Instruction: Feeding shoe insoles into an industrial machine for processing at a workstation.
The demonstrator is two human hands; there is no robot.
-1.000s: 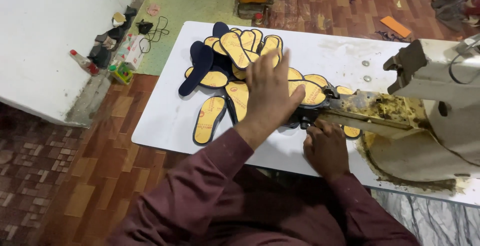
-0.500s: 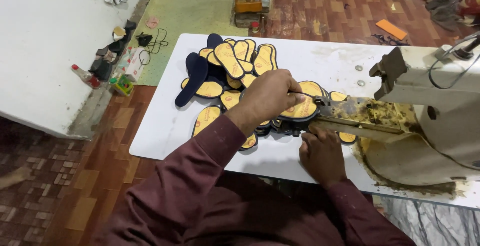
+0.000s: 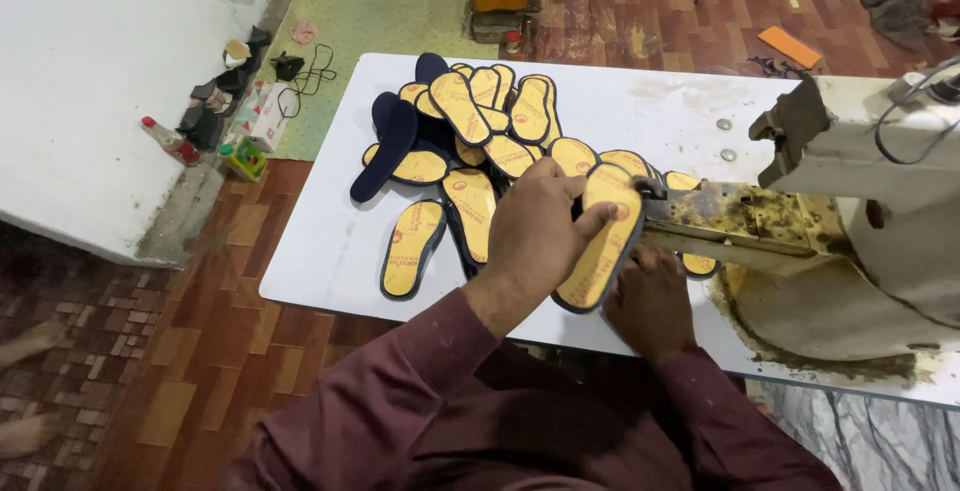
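While my left hand pinches the yellow insole between thumb and fingers, my right hand steadies its underside, fingers hidden.

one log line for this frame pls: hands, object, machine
left hand: holds yellow insole | right hand: under insole, grip hidden | insole tip at machine arm | insole pile on white table

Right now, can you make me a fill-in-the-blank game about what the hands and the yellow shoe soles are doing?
1. The left hand holds a yellow ____.
2. The right hand is under the machine's ____ arm.
3. The pile of insoles lies on a ____ table.

Missing words: insole; metal; white
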